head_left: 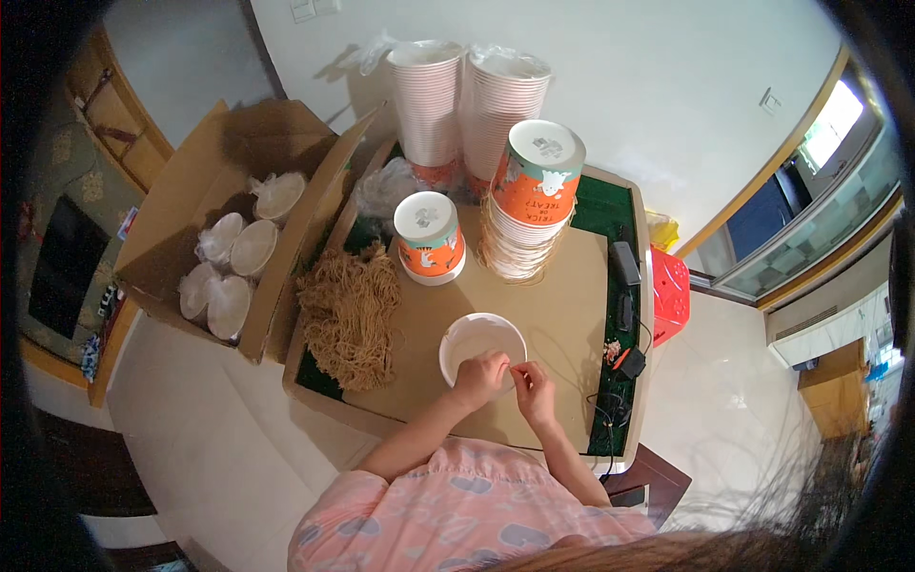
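Note:
Right in front of me stands a white paper bucket (484, 334), open side up. At its near rim my left hand (481, 379) is closed, fingertips pinched together. Beside it, at the rim's right, my right hand (534, 389) is pinched too, its fingertips almost meeting the left's. What they pinch is too small to make out. A loose bundle of brown twine (353, 319) lies to the left. Beyond the bucket, upside down, are a short stack of orange and green printed paper buckets (431, 248) and a taller stack (536, 186) with twine hanging around its lower rims.
Two tall plastic-wrapped bucket stacks (426, 105) stand against the wall. An open cardboard box (181, 181) at left holds several wrapped white buckets. Along the table's right edge lie black adapters and cables (624, 315). A red plastic stool (670, 296) stands beyond that edge.

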The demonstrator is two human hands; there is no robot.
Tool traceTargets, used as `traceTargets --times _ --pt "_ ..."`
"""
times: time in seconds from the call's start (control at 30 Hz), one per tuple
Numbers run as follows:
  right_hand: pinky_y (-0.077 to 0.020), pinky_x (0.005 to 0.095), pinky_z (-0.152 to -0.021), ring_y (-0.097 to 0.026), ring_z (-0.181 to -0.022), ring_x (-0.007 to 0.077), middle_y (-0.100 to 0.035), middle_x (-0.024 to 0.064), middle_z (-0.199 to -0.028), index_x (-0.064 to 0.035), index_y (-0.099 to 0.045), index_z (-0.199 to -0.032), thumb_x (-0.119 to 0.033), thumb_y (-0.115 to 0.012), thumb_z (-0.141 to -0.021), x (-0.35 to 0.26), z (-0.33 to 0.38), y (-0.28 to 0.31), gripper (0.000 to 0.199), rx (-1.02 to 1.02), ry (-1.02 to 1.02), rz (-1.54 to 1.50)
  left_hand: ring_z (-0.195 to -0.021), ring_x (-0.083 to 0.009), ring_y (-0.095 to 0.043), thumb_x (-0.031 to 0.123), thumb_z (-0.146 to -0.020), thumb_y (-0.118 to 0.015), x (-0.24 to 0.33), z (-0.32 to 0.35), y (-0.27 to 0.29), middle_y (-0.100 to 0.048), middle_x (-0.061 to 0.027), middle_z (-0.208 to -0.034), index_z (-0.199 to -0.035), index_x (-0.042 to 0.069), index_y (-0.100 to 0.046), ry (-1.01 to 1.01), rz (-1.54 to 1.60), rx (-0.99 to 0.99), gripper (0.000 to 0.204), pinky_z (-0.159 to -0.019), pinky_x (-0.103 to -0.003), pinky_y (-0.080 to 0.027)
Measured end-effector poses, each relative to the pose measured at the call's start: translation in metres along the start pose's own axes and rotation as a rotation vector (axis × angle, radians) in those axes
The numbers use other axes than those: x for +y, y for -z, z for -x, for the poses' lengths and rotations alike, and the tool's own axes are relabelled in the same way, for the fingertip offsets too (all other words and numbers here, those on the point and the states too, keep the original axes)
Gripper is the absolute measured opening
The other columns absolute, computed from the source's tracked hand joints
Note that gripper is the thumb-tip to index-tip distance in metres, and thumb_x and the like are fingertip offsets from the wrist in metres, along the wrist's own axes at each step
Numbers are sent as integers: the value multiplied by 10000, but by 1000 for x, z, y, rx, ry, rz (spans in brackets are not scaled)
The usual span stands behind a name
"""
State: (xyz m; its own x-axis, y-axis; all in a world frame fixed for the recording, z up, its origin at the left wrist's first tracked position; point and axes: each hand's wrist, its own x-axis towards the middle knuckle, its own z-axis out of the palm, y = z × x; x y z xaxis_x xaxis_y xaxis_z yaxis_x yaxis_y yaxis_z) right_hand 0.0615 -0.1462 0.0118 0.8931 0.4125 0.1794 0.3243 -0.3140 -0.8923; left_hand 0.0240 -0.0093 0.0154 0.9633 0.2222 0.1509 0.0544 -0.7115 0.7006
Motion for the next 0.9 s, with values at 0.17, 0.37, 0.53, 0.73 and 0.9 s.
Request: traceTargets --times 0.17,0.37,0.53,0.73,0.9 --pt "-417 277 -504 -520 -536 176 -579 109 -728 -13 -586 -829 -41 -563 -822 0 2 1 37 19 23 -27 -713 -263 -629 158 -808 -567 -30 -7 5 -649 -123 -805 -890 47 -638 37 252 -92 155 -650 -344 -488" --pt "-423 276 -510 -528 -546 170 -580 119 -705 -12 -577 -844 -49 -559 -830 9 5 -2 43 29 18 -11 -698 -267 -633 147 -774 -603 -13 -5 12 -650 -124 -795 -883 67 -657 6 343 -93 145 -631 -354 -492" --pt "-422 277 -509 -520 -543 163 -574 113 -701 -12 -575 -840 -55 -562 -830 5 5 -1 46 11 -7 -25 -686 -273 -628 150 -770 -612 -14 -4 12 -646 -125 -794 -890 85 -661 -4 258 -106 145 -624 -364 -493" --pt "-416 273 -515 -506 -547 156 -570 93 -702 -12 -577 -835 -43 -567 -822 5 4 -1 35 -3 -14 -14 -712 -301 -616 157 -783 -605 -11 -6 9 -636 -125 -784 -873 77 -645 -105 94 -107 127 -619 -375 -480" --pt "-416 265 -532 -509 -568 160 -566 86 -706 -10 -580 -827 -23 -571 -813 5 3 -2 21 -20 -37 3 -690 -320 -587 132 -771 -587 -3 -1 4 -597 -122 -740 -783 69 -596 -88 57 35 65 -595 -396 -464"
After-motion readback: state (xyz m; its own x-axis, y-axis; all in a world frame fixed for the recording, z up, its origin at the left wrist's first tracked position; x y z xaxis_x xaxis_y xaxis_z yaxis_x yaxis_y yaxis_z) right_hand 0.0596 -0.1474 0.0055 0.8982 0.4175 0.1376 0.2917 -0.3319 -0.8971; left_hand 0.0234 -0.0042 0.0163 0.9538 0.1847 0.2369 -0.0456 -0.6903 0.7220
